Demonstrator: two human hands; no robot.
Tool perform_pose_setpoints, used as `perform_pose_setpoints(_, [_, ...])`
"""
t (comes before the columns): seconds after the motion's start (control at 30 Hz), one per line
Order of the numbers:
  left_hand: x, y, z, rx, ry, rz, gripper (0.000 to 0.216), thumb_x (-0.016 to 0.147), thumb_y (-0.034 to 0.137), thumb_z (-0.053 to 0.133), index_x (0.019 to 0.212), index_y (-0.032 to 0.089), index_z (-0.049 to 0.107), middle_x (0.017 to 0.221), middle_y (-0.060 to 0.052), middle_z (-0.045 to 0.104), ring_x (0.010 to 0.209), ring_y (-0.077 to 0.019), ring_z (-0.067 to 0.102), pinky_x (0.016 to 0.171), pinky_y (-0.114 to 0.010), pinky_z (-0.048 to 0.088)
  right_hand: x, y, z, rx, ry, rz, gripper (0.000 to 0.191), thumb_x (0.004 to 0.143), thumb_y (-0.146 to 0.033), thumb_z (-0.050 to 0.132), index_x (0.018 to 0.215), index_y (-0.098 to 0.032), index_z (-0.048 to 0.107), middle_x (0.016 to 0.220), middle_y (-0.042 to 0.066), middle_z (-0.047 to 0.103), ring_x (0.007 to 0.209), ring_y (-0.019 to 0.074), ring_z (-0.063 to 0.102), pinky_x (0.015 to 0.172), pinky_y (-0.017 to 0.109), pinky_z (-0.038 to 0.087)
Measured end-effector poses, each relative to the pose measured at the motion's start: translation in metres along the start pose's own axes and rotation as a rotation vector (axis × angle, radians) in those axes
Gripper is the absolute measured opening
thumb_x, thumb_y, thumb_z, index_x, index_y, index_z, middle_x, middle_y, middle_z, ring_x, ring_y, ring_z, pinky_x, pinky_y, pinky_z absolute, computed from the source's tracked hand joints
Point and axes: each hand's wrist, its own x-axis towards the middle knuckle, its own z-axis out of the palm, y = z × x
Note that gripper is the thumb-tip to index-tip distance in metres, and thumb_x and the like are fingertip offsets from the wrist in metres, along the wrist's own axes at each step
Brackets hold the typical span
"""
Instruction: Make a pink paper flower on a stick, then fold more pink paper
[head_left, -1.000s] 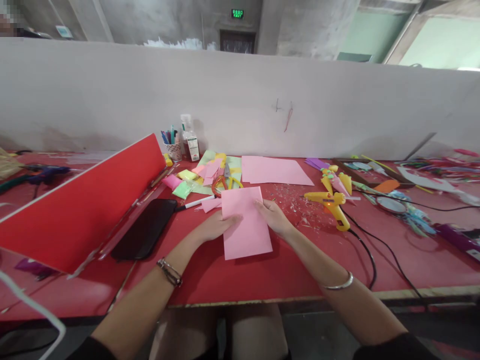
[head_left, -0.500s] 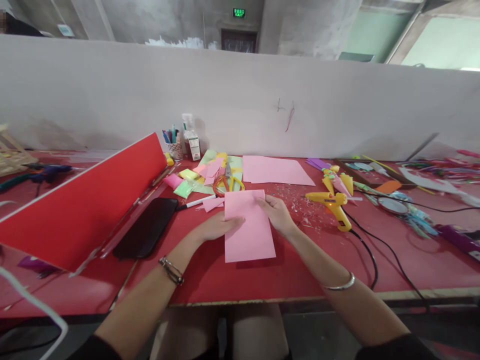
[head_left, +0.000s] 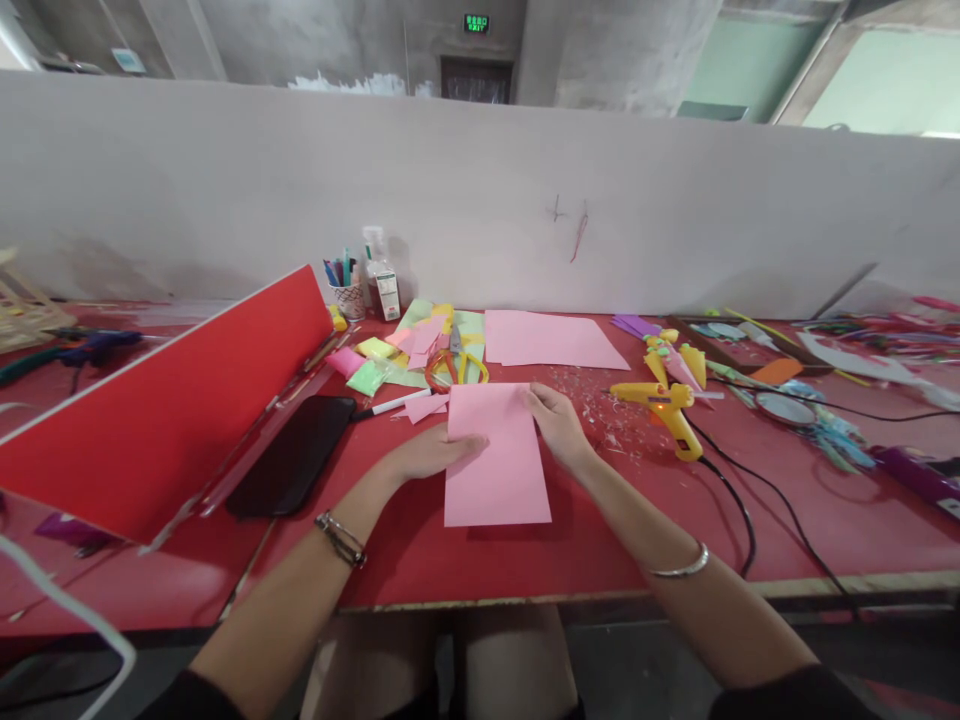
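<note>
A plain pink sheet of paper is held between my two hands, just over the red table near its front edge. My left hand grips its left side, thumb lying on top and the other fingers hidden beneath. At the upper right corner, my right hand pinches the paper between thumb and fingers. Right behind the sheet lie scissors with red and yellow handles. Small pink paper scraps and a white pen lie to the left of it.
A yellow glue gun with a lit orange light lies at right, its black cable trailing frontward. Larger pink sheets lie at the back. On the left are a black phone and a leaning red board. A pen cup stands behind.
The pink paper has shifted very slightly, its lower left corner a little further left. Both hands keep their grip on it.
</note>
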Motion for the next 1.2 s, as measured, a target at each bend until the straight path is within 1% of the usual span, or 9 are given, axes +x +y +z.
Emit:
perform_pose_setpoints(0.17, [-0.001, 0.002, 0.0, 0.006, 0.019, -0.046, 0.027, 0.073, 0.036, 0.055, 0.092, 0.018, 0.064, 0.103, -0.002, 0.064, 0.095, -0.02, 0.058, 0.085, -0.031, 0.045, 0.001, -0.001, -0.002, -0.04, 0.024, -0.019, 0.033, 0.068, -0.05, 0.047, 0.053, -0.021, 0.042, 0.041, -0.006, 0.033, 0.039, 0.008, 0.031, 0.041, 0.023, 0.026])
perform_pose_setpoints(0.37, [-0.001, 0.003, 0.001, 0.057, 0.024, -0.03, 0.026, 0.075, 0.034, 0.053, 0.094, 0.019, 0.063, 0.105, -0.001, 0.064, 0.097, -0.0191, 0.057, 0.086, -0.029, 0.044, 0.0, 0.0, -0.002, -0.022, 0.044, -0.044, 0.036, 0.071, -0.049, 0.045, 0.05, -0.021, 0.035, 0.043, -0.006, 0.034, 0.041, 0.0082, 0.032, 0.042, 0.023, 0.027])
perform_pose_setpoints(0.5, [0.002, 0.0, 0.0, 0.065, 0.199, 0.033, 0.031, 0.077, 0.035, 0.049, 0.101, 0.019, 0.06, 0.11, -0.002, 0.061, 0.101, -0.0198, 0.055, 0.087, -0.03, 0.043, 0.0, 0.0, 0.0, -0.016, -0.09, -0.001, 0.027, 0.067, -0.047, 0.049, 0.061, -0.02, 0.046, 0.059, -0.003, 0.047, 0.056, 0.0109, 0.043, 0.053, 0.023, 0.035])
perform_pose_setpoints(0.6, [0.006, -0.002, -0.001, 0.075, 0.325, 0.071, 0.034, 0.079, 0.036, 0.046, 0.105, 0.018, 0.058, 0.112, -0.003, 0.06, 0.105, -0.0201, 0.053, 0.089, -0.029, 0.042, 0.0, 0.0, 0.003, -0.063, -0.176, 0.067, 0.024, 0.066, -0.043, 0.05, 0.06, -0.019, 0.047, 0.059, -0.003, 0.047, 0.056, 0.0106, 0.041, 0.053, 0.023, 0.033])
perform_pose_setpoints(0.93, [0.013, -0.006, -0.001, 0.118, 0.375, 0.096, 0.032, 0.076, 0.034, 0.046, 0.097, 0.012, 0.057, 0.1, -0.009, 0.064, 0.092, -0.0226, 0.058, 0.079, -0.033, 0.047, 0.001, 0.002, 0.001, -0.217, -0.049, 0.022, 0.022, 0.072, -0.035, 0.042, 0.056, -0.019, 0.043, 0.056, -0.003, 0.043, 0.054, 0.0111, 0.039, 0.052, 0.023, 0.031])
perform_pose_setpoints(1.03, [0.014, -0.007, -0.005, 0.26, 0.593, 0.271, 0.05, 0.073, 0.033, 0.052, 0.117, 0.011, 0.041, 0.113, -0.014, 0.055, 0.102, -0.0237, 0.052, 0.083, -0.036, 0.044, 0.001, 0.002, 0.0, -0.285, -0.069, -0.008, 0.022, 0.074, -0.033, 0.039, 0.057, -0.019, 0.042, 0.055, -0.003, 0.043, 0.052, 0.0106, 0.039, 0.05, 0.022, 0.029])
perform_pose_setpoints(1.1, [0.011, -0.004, -0.006, 0.474, 0.756, 0.419, 0.062, 0.071, 0.028, 0.056, 0.125, 0.011, 0.031, 0.126, -0.017, 0.042, 0.115, -0.0252, 0.041, 0.092, -0.038, 0.037, 0.0, 0.001, 0.001, -0.367, -0.132, -0.048, 0.021, 0.075, -0.03, 0.039, 0.057, -0.019, 0.044, 0.055, -0.003, 0.045, 0.052, 0.0106, 0.04, 0.05, 0.022, 0.029])
perform_pose_setpoints(1.17, [0.008, 0.001, -0.003, 0.754, 0.797, 0.517, 0.056, 0.072, 0.024, 0.055, 0.124, 0.014, 0.035, 0.131, -0.015, 0.037, 0.122, -0.0255, 0.032, 0.1, -0.041, 0.026, -0.001, -0.001, 0.003, -0.452, -0.2, -0.099, 0.021, 0.075, -0.026, 0.04, 0.056, -0.018, 0.046, 0.055, -0.002, 0.048, 0.054, 0.0107, 0.042, 0.051, 0.022, 0.029])
perform_pose_setpoints(1.2, [0.007, 0.005, -0.001, 0.894, 0.752, 0.544, 0.045, 0.075, 0.022, 0.052, 0.119, 0.018, 0.042, 0.13, -0.013, 0.04, 0.122, -0.0248, 0.032, 0.102, -0.042, 0.02, -0.002, -0.001, 0.003, -0.482, -0.232, -0.12, 0.021, 0.074, -0.024, 0.041, 0.055, -0.018, 0.047, 0.054, -0.002, 0.049, 0.054, 0.0106, 0.043, 0.052, 0.021, 0.029])
